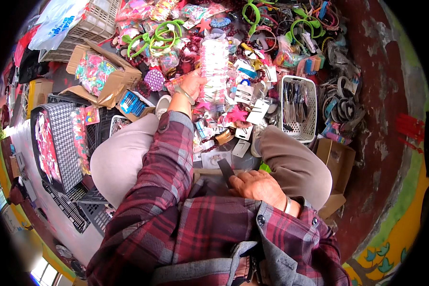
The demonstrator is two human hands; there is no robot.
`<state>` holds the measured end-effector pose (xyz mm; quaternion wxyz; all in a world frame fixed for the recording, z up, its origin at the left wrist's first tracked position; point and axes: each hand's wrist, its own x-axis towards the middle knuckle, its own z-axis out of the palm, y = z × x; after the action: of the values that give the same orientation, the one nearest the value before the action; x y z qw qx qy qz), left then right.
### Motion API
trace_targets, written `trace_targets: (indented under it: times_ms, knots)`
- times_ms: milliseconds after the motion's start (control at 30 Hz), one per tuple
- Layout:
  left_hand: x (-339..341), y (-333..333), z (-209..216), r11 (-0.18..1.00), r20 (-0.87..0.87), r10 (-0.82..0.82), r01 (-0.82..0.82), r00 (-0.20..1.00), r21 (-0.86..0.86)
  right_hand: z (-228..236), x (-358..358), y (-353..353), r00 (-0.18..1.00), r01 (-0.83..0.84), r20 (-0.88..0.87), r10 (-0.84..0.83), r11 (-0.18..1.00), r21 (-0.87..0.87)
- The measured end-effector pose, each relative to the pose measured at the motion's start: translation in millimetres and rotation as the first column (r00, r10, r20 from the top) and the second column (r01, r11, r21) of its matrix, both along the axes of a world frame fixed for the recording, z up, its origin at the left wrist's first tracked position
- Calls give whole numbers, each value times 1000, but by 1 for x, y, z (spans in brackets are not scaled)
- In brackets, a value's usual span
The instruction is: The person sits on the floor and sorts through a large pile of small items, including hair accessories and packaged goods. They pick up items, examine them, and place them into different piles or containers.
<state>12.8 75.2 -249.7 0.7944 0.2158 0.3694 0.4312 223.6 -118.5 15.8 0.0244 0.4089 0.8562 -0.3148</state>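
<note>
My left hand reaches forward, its fingers closed on the left edge of a long clear pack of hair clips in rows of pink, white and dark. Beneath and around the pack lie loose accessories, including a pink star-shaped piece and white cards. Close to my lap, my right hand is curled over a dark flat strip, whose far end sticks out past the fingers. What kind of thing the strip is, I cannot tell. The right fingertips are partly hidden.
A white plastic basket of packaged items stands right of the pile. Green headbands lie at the back. On the left are an open cardboard box, a houndstooth-patterned bin and a grey crate. Another cardboard box sits beside my right knee.
</note>
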Motion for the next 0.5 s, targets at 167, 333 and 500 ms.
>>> trace_targets:
  times_ms: [167, 333, 500]
  knots:
    - [-3, 3, 0, 1000, 62, -25, 23, 998, 19, 0, 0, 0, 1000, 5, 3, -5, 1000, -9]
    - [-1, 4, 0, 999, 81, -42, 41, 996, 10, 0, 0, 0, 1000, 6, 2, -6, 1000, -13]
    - [2, 2, -1, 1000, 105, 11, -10, 994, -15, 0, 0, 0, 1000, 0, -10, 0, 1000, 13]
